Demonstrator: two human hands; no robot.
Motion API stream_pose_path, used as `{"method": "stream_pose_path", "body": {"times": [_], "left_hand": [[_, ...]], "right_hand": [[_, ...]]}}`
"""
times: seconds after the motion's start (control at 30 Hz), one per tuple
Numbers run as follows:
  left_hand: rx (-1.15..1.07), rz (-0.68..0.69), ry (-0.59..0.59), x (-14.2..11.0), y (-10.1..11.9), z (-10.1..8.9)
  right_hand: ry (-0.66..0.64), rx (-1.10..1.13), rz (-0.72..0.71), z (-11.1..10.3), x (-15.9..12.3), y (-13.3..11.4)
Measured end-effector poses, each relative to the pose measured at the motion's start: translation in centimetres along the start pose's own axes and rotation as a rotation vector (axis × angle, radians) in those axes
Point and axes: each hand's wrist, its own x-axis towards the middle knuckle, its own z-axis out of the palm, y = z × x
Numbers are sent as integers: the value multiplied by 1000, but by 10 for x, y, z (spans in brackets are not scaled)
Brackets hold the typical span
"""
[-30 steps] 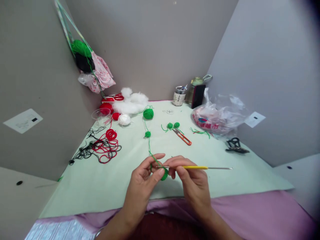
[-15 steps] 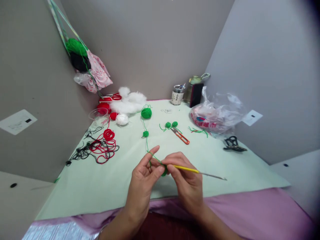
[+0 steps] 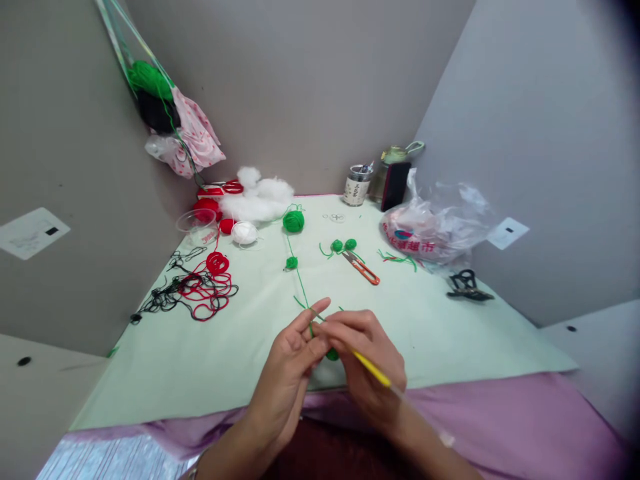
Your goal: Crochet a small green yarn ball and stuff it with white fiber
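Note:
My left hand (image 3: pixel 295 350) pinches a small green crochet piece (image 3: pixel 333 354) between thumb and fingers, its index finger raised with green yarn (image 3: pixel 302 287) running over it. In my right hand (image 3: pixel 367 350) is a crochet hook with a yellow grip (image 3: pixel 371 369); its working tip meets the yarn by the left fingers, and its blurred rear end slants down to the right. Much of the green piece is hidden by my fingers. The yarn leads up past a small green bundle (image 3: pixel 291 263) to a green yarn ball (image 3: pixel 293 221).
Orange thread snips (image 3: pixel 365 269) lie by two small green crocheted balls (image 3: pixel 344 245). Tangled red yarn (image 3: pixel 210 287) and black yarn (image 3: pixel 163 300) spread at left. White stuffing (image 3: pixel 260 200) sits behind a white ball (image 3: pixel 245 233). A plastic bag (image 3: pixel 430 230) and black clip (image 3: pixel 469 287) are at right.
The hook has swung, its rear end now pointing more steeply down and its tip lying at the left index finger. My hands have moved slightly to the right and closer together.

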Motion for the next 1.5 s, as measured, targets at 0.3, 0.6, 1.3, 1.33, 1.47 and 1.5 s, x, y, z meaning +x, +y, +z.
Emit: {"method": "stream_pose_path", "body": {"times": [0.3, 0.6, 1.3, 1.33, 1.47, 1.5], "left_hand": [[-62, -27, -19, -2, 4, 7], [326, 278, -38, 1, 0, -5], [456, 287, -112, 2, 4, -14], [466, 281, -105, 2, 5, -13], [498, 280, -87, 0, 8, -10], [507, 280, -87, 0, 8, -10]], "right_hand": [[-59, -11, -37, -8, -4, 1], [20, 199, 166, -9, 4, -6], [-18, 806, 602, -25, 7, 12], [-27, 783, 595, -26, 6, 13], [-46, 722, 561, -28, 2, 14], [-47, 711, 548, -28, 2, 13]]}}
